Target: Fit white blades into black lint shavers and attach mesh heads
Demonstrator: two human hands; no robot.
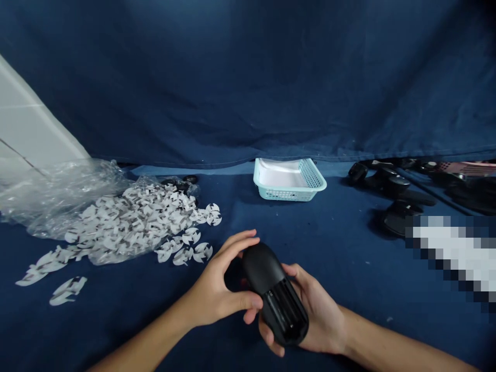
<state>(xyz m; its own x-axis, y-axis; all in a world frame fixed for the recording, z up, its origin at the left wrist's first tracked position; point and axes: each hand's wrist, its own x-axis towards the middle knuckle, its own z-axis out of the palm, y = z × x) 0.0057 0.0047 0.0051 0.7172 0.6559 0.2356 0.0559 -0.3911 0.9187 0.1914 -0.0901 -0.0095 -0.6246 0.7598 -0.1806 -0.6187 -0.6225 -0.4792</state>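
Note:
A black oval device (265, 271) is held between my two hands, tilted, with an open slotted compartment facing up at its lower end. My left hand (227, 287) grips its upper left side, thumb near the compartment's edge and fingers over the far end. My right hand (313, 315) supports it from beneath and from the right, with fingertips showing below its left edge. Whatever lies under the device is hidden by it and by my fingers.
A heap of white plastic pieces (135, 219) lies on clear plastic film (62, 194) at the left. A light blue basket (289, 194) holding white sheets stands at the back. Black devices (399, 217) lie at the right, near a pixelated pale object (461, 250).

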